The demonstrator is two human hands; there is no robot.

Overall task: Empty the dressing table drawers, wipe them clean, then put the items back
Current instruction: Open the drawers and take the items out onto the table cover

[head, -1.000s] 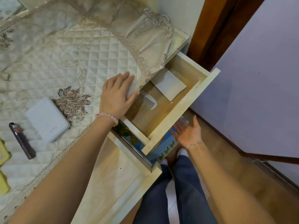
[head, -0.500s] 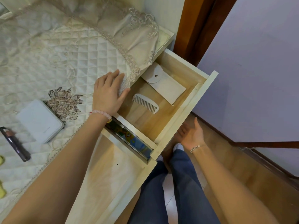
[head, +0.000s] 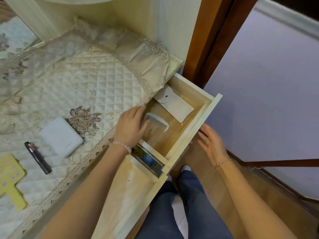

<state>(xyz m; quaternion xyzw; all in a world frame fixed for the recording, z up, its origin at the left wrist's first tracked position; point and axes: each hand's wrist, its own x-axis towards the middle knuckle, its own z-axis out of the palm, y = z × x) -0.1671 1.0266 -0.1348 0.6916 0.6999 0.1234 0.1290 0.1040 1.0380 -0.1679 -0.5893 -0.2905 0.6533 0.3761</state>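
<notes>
The right-hand wooden drawer (head: 191, 125) stands pulled out. Inside lie a white comb (head: 158, 121) and a white snap pouch (head: 174, 105). My left hand (head: 131, 127) reaches over the drawer's left side with straight fingers, its fingertips at the comb's near end. My right hand (head: 211, 142) hovers open just outside the drawer front, holding nothing. A second drawer (head: 131, 192) is pulled out below my left forearm and looks bare.
A quilted lace cloth (head: 82, 87) covers the tabletop. On it lie a white flat case (head: 61, 136), a dark tube (head: 38, 157) and a yellow item (head: 11, 180). A picture-printed object (head: 146, 160) sits between the drawers. A wooden door frame (head: 212, 35) and a lilac door (head: 269, 94) stand to the right.
My left hand slid off the cloth edge into the drawer toward the comb. My right hand rose from under the drawer to beside its front. The view tilted up.
</notes>
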